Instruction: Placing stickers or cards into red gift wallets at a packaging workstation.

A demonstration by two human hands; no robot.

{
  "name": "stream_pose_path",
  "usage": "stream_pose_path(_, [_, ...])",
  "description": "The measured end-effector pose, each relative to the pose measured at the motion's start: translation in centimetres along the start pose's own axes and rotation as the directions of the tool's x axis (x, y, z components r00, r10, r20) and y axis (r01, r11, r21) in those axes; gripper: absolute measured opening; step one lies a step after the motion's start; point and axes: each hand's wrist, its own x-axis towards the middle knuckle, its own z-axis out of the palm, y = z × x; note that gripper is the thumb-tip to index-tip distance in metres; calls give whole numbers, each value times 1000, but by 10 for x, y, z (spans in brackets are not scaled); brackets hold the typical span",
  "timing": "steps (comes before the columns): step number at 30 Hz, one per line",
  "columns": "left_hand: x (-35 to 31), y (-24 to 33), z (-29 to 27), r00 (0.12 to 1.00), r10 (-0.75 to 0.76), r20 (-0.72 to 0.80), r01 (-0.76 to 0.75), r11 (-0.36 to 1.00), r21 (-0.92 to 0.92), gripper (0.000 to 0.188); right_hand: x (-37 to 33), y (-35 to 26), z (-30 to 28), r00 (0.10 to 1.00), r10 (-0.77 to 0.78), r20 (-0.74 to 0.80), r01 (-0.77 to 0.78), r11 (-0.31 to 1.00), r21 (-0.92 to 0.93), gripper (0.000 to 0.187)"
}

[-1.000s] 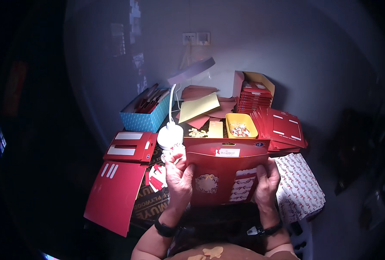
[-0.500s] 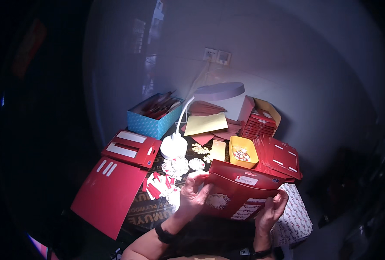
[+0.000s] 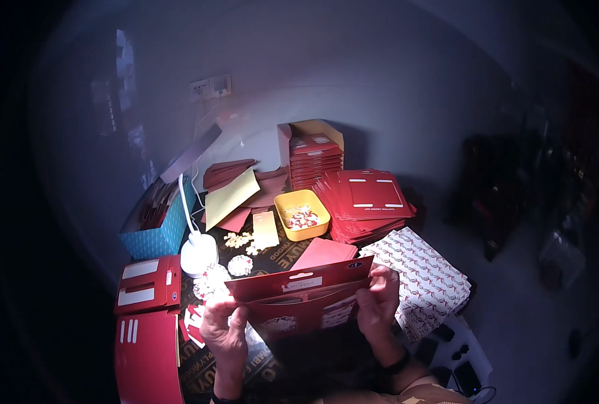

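A red card wallet point(image 3: 306, 317) is held up between my hands. Its hang-hole flap stands behind an open mouth, where pale papers point(image 3: 309, 295) show inside. White patterned pieces sit on its front. My left hand point(image 3: 224, 330) pinches the left end with the thumb in front. My right hand point(image 3: 378, 303) grips the right end, thumb likewise in front. Just beyond the wallet lies a pinkish-red envelope point(image 3: 323, 253). Near my left hand are white-and-red strips point(image 3: 194, 324) and round patterned cut-outs point(image 3: 212, 281).
A white lamp point(image 3: 199, 254) stands left of a yellow tub point(image 3: 302, 214) of small pieces. Around the table are a blue box point(image 3: 154, 232), red wallet stacks point(image 3: 373, 196), an upright box point(image 3: 315, 128) of red packets, patterned paper point(image 3: 424, 283) and flat red cards point(image 3: 148, 360).
My view has swung right, so the table things sit farther left. The wallet has tilted, and its mouth now shows the papers inside. Both hands keep their hold.
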Motion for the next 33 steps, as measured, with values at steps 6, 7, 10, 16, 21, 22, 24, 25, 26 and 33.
stream_pose_path(6, [-2, 11, 5, 996, -42, -80, 48, 996, 76, 7, 0, -4, 0, 998, -62, 23, 64, 995, -81, 40])
stream_pose_path(7, [-2, 13, 6, 995, -41, -95, 51, 993, 103, 8, 1, -5, 1, 996, -78, 35, 81, 991, -109, 38])
stream_pose_path(10, [-3, 14, 6, 992, -38, -124, 56, 988, 142, 11, 5, -10, 5, 997, -62, 47, 65, 996, -67, 32])
stream_pose_path(16, [-6, 16, 5, 991, -70, -118, 79, 994, 71, 14, 11, -24, 9, 1000, -10, -5, 8, 948, -319, 18])
stream_pose_path(21, [3, 28, 23, 988, -62, -138, 68, 997, 36, 18, 26, -39, 22, 994, 104, -44, -113, 916, -385, 19])
stream_pose_path(22, [5, 31, 25, 987, -66, -143, 72, 997, 39, 18, 25, -39, 24, 974, 201, -101, -224, 907, -356, 19])
stream_pose_path(24, [8, 38, 30, 983, -110, -150, 125, 988, 90, 18, 27, -31, 23, 973, 205, -107, -227, 938, -264, 19])
stream_pose_path(25, [8, 41, 33, 982, -111, -150, 126, 988, 90, 18, 28, -29, 23, 972, 206, -115, -223, 960, -170, 18])
stream_pose_path(26, [8, 44, 33, 976, -147, -162, 162, 983, 83, 18, 28, -30, 25, 961, 248, -122, -262, 958, -117, 18])
stream_pose_path(33, [14, 37, 39, 976, -67, -207, 113, 970, 216, 14, 30, -23, 29, 959, 218, -183, -238, 966, -98, 13])
